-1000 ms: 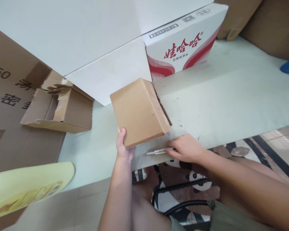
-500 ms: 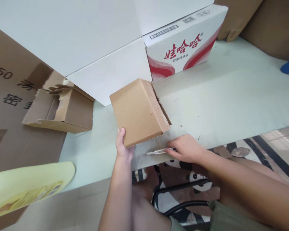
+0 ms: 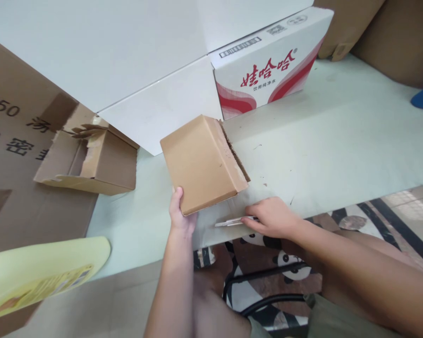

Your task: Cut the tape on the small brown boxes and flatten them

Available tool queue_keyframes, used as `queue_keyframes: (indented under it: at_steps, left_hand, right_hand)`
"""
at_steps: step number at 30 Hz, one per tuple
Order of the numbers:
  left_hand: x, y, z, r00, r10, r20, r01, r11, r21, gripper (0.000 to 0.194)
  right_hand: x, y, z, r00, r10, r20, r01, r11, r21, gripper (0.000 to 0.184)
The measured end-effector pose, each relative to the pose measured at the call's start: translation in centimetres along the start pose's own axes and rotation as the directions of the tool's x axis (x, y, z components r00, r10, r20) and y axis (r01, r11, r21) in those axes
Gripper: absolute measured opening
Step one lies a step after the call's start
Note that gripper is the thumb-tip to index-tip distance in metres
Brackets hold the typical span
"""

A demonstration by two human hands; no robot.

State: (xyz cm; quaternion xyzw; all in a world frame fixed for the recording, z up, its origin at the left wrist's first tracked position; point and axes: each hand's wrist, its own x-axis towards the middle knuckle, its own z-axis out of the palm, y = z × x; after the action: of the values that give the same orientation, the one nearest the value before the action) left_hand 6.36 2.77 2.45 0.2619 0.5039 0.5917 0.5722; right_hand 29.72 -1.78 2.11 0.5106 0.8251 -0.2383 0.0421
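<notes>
A small brown cardboard box rests tilted on the pale table, its torn edge facing right. My left hand grips the box's near left corner from below, thumb up along its side. My right hand lies on the table's front edge, fingers closed on a slim silver utility knife whose blade end points left, just below the box.
An opened, torn brown box lies at the left on a large printed cardboard sheet. Big white boxes and a red-and-white drinks carton stand behind. A yellow flat object sits near left. Brown cartons fill the far right corner.
</notes>
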Motion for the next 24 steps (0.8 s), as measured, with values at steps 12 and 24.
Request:
queue_keyframes:
  at_steps: [12,24]
  left_hand:
    - [-0.06,0.11,0.06,1.000,0.002,0.011,-0.003,0.999,0.042,0.055]
    - [-0.13,0.10,-0.03,1.000,0.001,0.000,-0.001,1.000,0.029,0.049]
  right_hand:
    - [-0.02,0.08,0.11,1.000,-0.009,-0.009,0.009,1.000,0.006,0.045]
    - [-0.13,0.13,0.19,1.000,-0.015,-0.024,0.015,1.000,-0.007,0.046]
